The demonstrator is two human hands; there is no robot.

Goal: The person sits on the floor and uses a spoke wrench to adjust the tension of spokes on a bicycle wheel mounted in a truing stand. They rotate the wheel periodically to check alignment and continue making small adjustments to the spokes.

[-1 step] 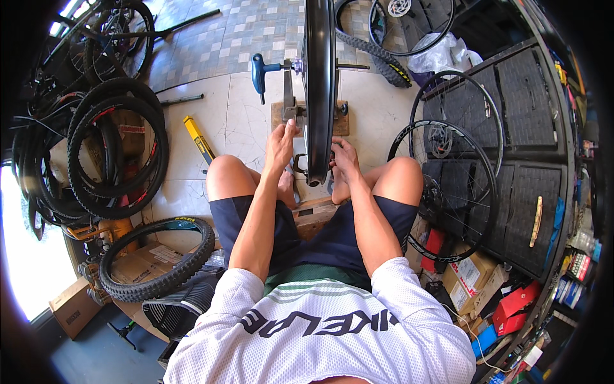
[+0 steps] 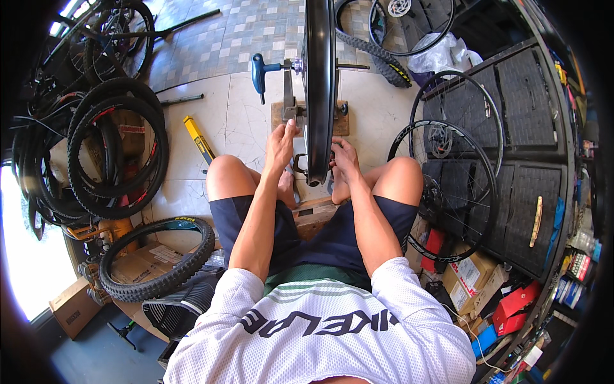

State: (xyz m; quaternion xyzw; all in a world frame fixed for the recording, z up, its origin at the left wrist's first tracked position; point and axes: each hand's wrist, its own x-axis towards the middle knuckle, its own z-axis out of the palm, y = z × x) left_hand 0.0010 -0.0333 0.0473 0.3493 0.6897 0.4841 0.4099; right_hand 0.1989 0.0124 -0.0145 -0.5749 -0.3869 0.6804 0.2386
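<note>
A black bicycle wheel [image 2: 320,96] stands upright, edge toward me, in a truing stand [image 2: 289,96] on a wooden base [image 2: 341,121]. My left hand [image 2: 279,146] is at the wheel's left side, fingers curled and thumb pointing up beside the stand's metal arm. On the right side, my right hand [image 2: 344,157] has its fingers bent in close to the rim. What either hand grips is hidden. A blue-handled hex key [image 2: 258,73] sits at the hub on the left, its handle hanging outward. Below the rim, between my feet, is a dark curved bracket [image 2: 299,163].
A yellow-and-black box [image 2: 198,137] lies on the tiles at left. Several tyres [image 2: 115,153] hang farther left, and another tyre [image 2: 157,259] rests on a carton. Wheels [image 2: 451,185] lean against black drawers [image 2: 521,115] at right. A loose tyre [image 2: 387,67] lies far right of the stand.
</note>
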